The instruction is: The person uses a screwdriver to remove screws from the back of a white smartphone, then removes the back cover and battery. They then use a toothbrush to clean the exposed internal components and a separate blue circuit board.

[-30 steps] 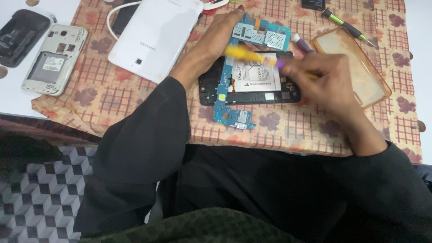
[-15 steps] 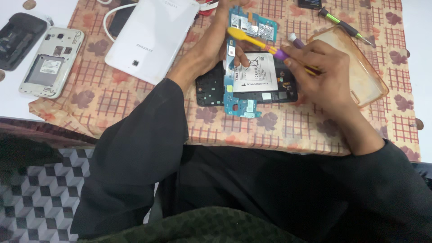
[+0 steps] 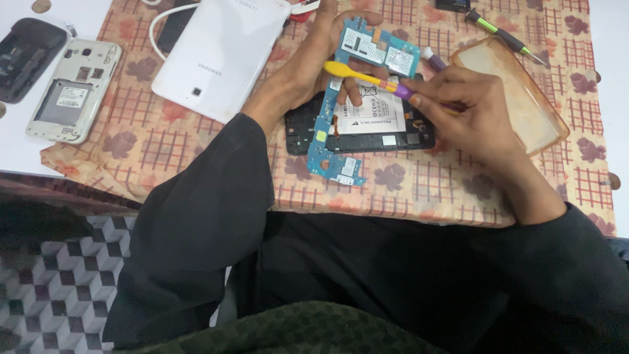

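My left hand (image 3: 321, 62) grips a blue circuit board (image 3: 331, 137) and tilts it up off an opened black device (image 3: 367, 128) whose white battery (image 3: 367, 115) shows. My right hand (image 3: 468, 111) holds a pry tool with a yellow tip and purple handle (image 3: 360, 75), its tip lying across the board near my left fingers. A second purple tool (image 3: 432, 59) pokes out just above my right hand. Both forearms wear black sleeves.
A white tablet back cover (image 3: 219, 52) lies at the upper left on the patterned cloth (image 3: 164, 137). A silver phone frame (image 3: 72, 92) and a black cover (image 3: 26, 59) lie far left. A clear amber case (image 3: 517, 92) and green-tipped screwdriver (image 3: 501, 33) sit at the right.
My left hand has lifted the blue circuit board up off the black device and tilted it. My right hand brought the yellow pry tool across the board.
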